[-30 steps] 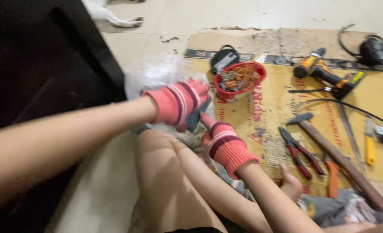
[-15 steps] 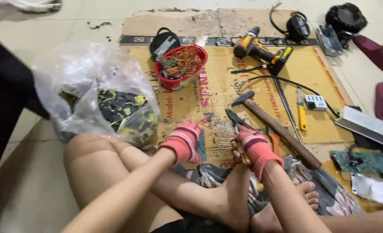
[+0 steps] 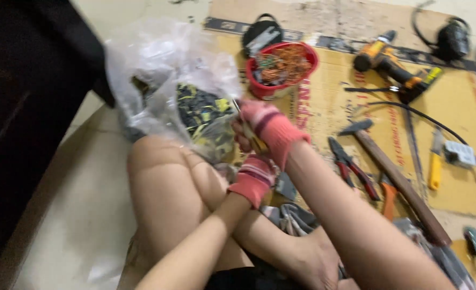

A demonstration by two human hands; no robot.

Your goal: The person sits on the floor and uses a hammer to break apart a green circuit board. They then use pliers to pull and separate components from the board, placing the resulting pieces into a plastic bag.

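Sitting on the floor, the person is keeping the clear plastic bag [image 3: 168, 80] against the knee for reach, the right hand [image 3: 267, 131] in a closed grip on a small part beside it, while the left hand [image 3: 254, 180], just below, has a grip that cannot be told.

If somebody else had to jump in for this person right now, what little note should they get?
Right hand, in a pink glove, is closed on a small part by the clear plastic bag of black and yellow pieces.
Left hand, gloved too, sits just below it; its grip is hidden.
The bag leans on the knee, open side toward the hands.
Red bowl on the cardboard already holds copper bits.
Pliers and hammer lie unused to the right.
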